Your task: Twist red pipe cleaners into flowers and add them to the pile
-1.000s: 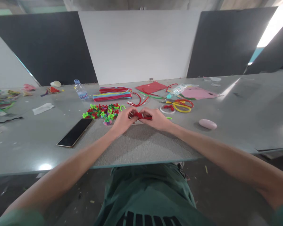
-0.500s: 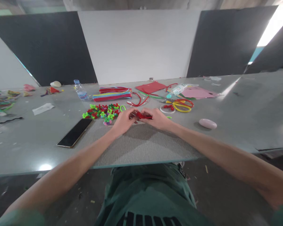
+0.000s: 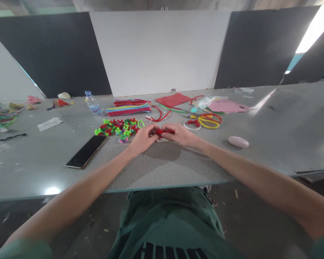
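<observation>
A phone (image 3: 85, 151), water bottle (image 3: 93, 104) and pink case (image 3: 238, 141) lie apart.

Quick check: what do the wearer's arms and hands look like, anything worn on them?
Both forearms are bare to above the elbow. Green sleeve edges show at the bottom corners of the view. The left hand and right hand wear no gloves; no watch or bands on the wrists.

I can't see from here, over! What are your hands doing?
Left hand and right hand both pinch red pipe cleaner. Curled pieces pile beside left hand. Nothing blocking.
</observation>
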The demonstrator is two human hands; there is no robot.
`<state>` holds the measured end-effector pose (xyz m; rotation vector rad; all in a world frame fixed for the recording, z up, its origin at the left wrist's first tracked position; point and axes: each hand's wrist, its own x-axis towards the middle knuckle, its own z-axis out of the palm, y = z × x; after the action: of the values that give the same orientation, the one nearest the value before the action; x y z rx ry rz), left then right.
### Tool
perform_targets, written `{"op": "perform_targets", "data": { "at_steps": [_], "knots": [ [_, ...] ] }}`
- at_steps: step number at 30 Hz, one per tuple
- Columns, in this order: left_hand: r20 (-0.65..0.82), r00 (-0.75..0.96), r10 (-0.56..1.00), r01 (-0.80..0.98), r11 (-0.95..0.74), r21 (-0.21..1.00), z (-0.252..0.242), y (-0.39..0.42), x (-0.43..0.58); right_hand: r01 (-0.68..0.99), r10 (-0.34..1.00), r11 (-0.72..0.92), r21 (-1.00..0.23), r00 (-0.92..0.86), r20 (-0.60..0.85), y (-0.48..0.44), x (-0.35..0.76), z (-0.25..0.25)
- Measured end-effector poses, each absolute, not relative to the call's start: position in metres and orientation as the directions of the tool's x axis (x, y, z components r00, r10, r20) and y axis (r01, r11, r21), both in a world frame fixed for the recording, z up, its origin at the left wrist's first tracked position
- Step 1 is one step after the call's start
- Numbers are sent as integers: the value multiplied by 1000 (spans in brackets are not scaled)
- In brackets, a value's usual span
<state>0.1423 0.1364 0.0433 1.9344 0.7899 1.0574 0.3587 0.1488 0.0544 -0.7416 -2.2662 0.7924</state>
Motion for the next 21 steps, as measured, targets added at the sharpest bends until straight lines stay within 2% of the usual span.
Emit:
{"op": "perform_targets", "data": {
  "at_steps": [4, 9, 15, 21],
  "knots": [
    [357, 462, 812, 148, -467, 872, 46, 136, 140, 303, 680, 669, -679, -618, 394, 149, 360, 52],
    [334, 394, 856, 158, -421, 893, 47, 137, 138, 402, 718, 692, -600, -475, 509, 149, 363, 54],
    [223, 348, 911, -85, -206, 975, 43, 136, 138, 469, 676, 736, -488, -470, 567, 148, 365, 54],
    [80, 400, 913, -303, 50, 952, 45, 135, 137, 506, 569, 803, -313, -499, 653, 143, 364, 54]
  ]
}}
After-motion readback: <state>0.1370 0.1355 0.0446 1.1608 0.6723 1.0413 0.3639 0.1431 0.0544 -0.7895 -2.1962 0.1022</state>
